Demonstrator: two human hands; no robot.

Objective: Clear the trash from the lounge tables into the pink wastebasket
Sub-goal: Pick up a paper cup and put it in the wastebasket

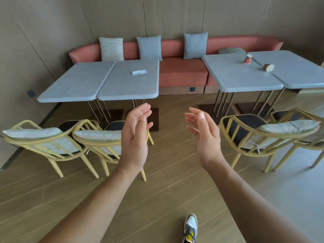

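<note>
Palms facing: left hand, right hand hovering over wood-plank floor, fingers loose, gripping nothing. Crumpled white wrapper lying on left grey slab table, rounded corners. Red paper cup standing on right table; second cup lying tipped at table seam.

There are four grey benches, two in the upper left of the frame and two in the upper right. I count two red paper cups and one white wrapper. There is one sofa with three upright pillows. There are four yellow chairs, two at the left and two at the right. There are two hands, the left hand and the right hand, and one shoe.
</note>
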